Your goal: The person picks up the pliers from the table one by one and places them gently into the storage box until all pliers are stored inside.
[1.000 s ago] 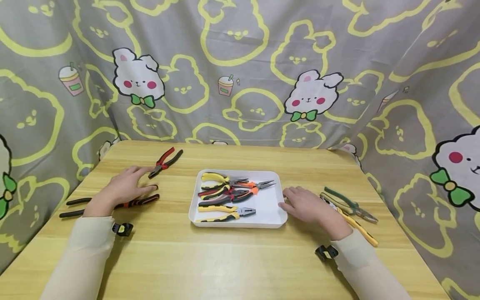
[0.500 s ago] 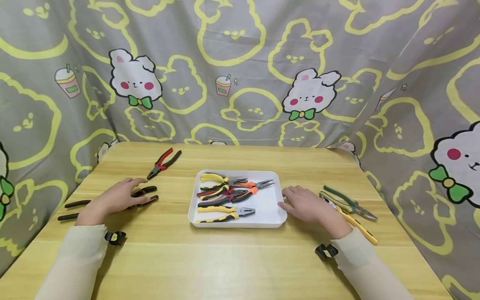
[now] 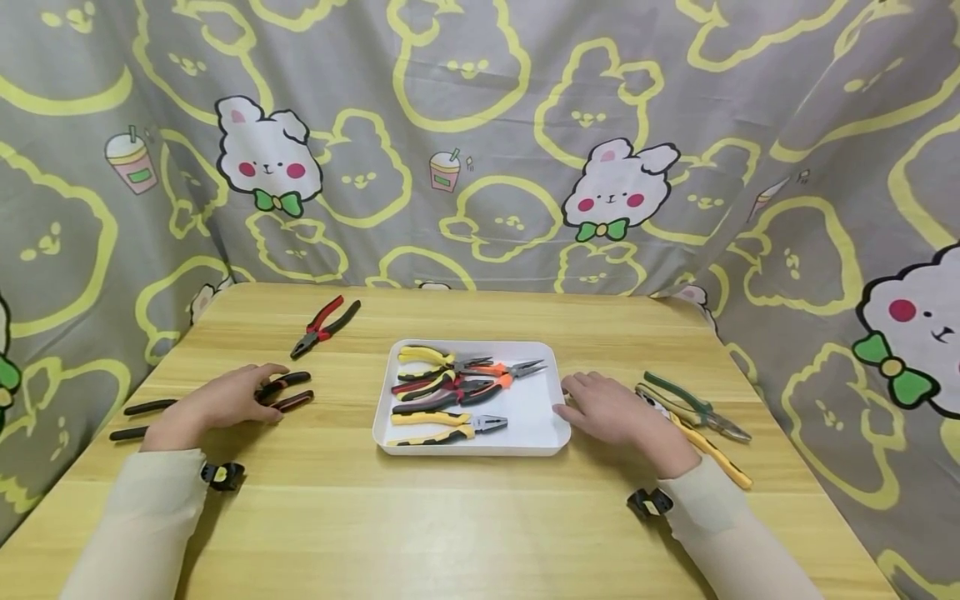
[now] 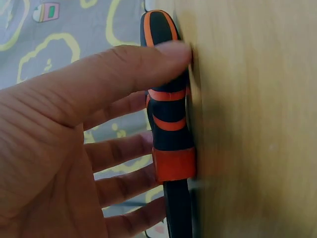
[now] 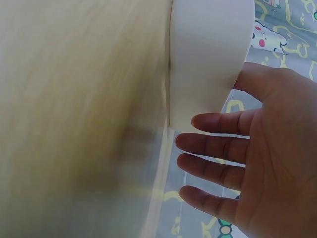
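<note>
My left hand (image 3: 227,402) is over black-and-orange pliers (image 3: 291,401) lying at the left with their handles apart. In the left wrist view the thumb crosses in front of the ribbed handle (image 4: 170,119), and the straight fingers reach to its far side. My right hand (image 3: 617,407) stays at the right end of a white tray (image 3: 557,429), its fingers extended. The right wrist view has the thumb going over the rim of the tray wall (image 5: 208,54), while the fingers spread beside it. Several pliers lie in the tray, including yellow-and-black combination pliers (image 3: 453,427).
Red-and-black pliers (image 3: 324,328) lie at the back left of the wooden table (image 3: 480,517). Green-handled pliers (image 3: 697,407) and a yellow-handled pair (image 3: 723,462) lie on the right, partly behind the right hand. A patterned curtain (image 3: 480,133) surrounds the table's back and sides.
My left hand has drawn back from near the red-and-black pliers to over the black-and-orange handles. The right hand and the tray stay in place; the head view shifts slightly.
</note>
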Tool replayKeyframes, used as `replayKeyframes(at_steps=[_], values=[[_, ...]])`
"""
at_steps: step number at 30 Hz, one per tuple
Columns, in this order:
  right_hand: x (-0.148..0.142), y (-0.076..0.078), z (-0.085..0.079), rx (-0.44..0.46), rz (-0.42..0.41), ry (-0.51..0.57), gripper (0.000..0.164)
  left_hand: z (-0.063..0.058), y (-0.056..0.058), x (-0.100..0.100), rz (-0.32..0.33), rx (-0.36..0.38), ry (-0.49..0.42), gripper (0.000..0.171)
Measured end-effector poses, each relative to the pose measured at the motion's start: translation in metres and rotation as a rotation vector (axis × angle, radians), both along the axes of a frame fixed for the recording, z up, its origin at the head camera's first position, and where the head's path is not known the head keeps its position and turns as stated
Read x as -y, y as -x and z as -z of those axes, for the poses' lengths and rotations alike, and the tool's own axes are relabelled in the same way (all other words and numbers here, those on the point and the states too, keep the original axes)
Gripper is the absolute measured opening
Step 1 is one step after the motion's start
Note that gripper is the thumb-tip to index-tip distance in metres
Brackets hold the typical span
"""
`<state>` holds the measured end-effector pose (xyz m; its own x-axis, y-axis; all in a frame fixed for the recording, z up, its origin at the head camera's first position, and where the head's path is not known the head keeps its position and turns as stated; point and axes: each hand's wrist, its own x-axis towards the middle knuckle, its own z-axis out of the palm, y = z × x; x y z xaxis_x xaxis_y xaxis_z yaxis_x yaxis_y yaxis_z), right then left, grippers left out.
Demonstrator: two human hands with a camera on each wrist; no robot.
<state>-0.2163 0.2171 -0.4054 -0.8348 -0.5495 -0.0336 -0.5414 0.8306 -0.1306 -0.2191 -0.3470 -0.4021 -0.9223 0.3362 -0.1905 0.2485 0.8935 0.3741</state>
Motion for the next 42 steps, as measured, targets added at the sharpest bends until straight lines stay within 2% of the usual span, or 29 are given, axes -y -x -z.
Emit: replayKeyframes(at_steps=[3, 8, 15, 23, 28, 31, 36, 42], values=[[0.000, 0.000, 0.001, -0.003, 0.001, 0.000, 0.040, -0.001, 0.000, 0.000, 0.008, 0.002, -0.002, 0.078], [0.000, 0.000, 0.003, -0.006, 0.000, 0.005, 0.038, -0.001, 0.000, -0.001, 0.026, -0.037, 0.014, 0.074], [0.001, 0.000, 0.003, -0.003, 0.001, 0.007, 0.040, 0.003, 0.000, -0.005, 0.036, -0.057, 0.020, 0.075], [0.002, -0.001, 0.001, -0.005, -0.005, 0.002, 0.039, 0.004, 0.000, -0.010, 0.027, -0.028, -0.009, 0.075], [0.001, 0.000, 0.002, -0.011, -0.003, 0.005, 0.041, 0.000, 0.000, -0.008, 0.043, 0.024, -0.042, 0.078], [0.001, 0.000, 0.003, -0.016, -0.004, 0.006, 0.041, -0.001, -0.001, -0.007, 0.041, 0.026, -0.036, 0.080], [0.001, 0.000, 0.002, -0.008, -0.003, 0.004, 0.039, 0.000, 0.000, -0.010, 0.048, -0.018, -0.024, 0.077], [0.000, -0.001, 0.000, -0.011, -0.004, 0.005, 0.039, -0.004, 0.001, -0.016, 0.011, -0.069, -0.054, 0.080]])
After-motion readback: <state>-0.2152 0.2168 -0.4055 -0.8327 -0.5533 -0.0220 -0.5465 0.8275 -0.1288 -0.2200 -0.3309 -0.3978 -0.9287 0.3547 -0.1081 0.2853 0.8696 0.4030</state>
